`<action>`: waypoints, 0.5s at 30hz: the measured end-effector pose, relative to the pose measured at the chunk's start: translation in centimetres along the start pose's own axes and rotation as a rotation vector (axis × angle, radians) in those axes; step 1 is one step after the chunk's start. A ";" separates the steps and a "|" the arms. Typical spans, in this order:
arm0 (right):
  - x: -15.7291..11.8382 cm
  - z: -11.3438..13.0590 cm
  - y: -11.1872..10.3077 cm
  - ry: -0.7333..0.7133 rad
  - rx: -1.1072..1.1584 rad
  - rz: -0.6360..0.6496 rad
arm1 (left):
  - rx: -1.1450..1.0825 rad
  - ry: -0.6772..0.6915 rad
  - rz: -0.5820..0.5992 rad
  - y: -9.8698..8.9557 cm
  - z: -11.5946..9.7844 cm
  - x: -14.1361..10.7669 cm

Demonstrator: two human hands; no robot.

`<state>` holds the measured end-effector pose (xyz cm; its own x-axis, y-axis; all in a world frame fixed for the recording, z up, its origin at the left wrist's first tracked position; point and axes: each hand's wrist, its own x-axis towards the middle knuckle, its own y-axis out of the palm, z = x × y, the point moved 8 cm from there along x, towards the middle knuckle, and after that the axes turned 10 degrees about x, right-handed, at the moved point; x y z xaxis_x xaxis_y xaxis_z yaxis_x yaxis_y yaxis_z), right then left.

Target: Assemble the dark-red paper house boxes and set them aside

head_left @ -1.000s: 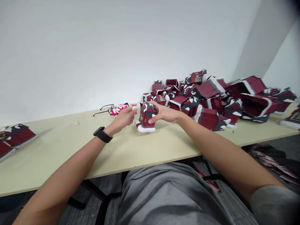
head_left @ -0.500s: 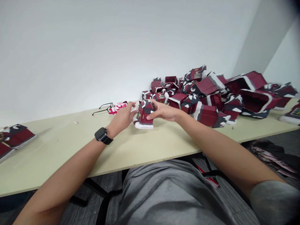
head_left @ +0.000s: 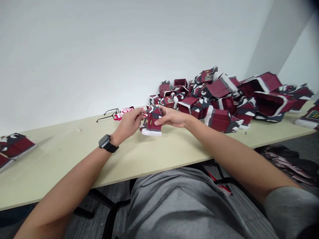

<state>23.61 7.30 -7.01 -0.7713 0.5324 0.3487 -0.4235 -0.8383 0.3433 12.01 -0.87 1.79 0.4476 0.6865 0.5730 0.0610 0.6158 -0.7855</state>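
Note:
A small dark-red model house (head_left: 152, 122) with a dark, white-patched roof and a white base rim is tilted just over the table. My right hand (head_left: 171, 117) is closed around its right side, thumb on the front wall. At the house's left side, my left hand (head_left: 131, 121) has its thumb and fingers pinched together. A tiny red and white bit shows at those fingertips, too small to name. Behind the left hand lies a red and white printed packet (head_left: 122, 113), partly hidden by the hand.
Black-framed glasses (head_left: 107, 116) lie by the packet. A large heap of similar model houses (head_left: 219, 96) fills the table's right side against the wall. More houses (head_left: 18, 145) stand at the far left. A small white scrap (head_left: 79, 130) lies on the pale table (head_left: 62, 159).
My left fingers have turned and closed into a tighter pinch at the house's left wall. The right hand still holds the house. The whole view has shifted slightly.

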 end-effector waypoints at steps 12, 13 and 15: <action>-0.2 0.2 0.3 0.018 0.067 0.025 | 0.180 0.268 -0.243 -2.3 -1.9 -0.5; -0.2 0.2 0.3 0.018 0.066 0.029 | 0.189 0.271 -0.267 -2.4 -2.0 -0.7; -0.2 0.1 0.3 0.021 0.064 0.040 | 0.208 0.295 -0.304 -2.5 -2.1 -0.9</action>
<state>23.69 6.95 -6.92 -0.7971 0.4954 0.3454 -0.3615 -0.8495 0.3843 13.38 -3.81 2.73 0.6737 0.3424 0.6549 0.0617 0.8570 -0.5116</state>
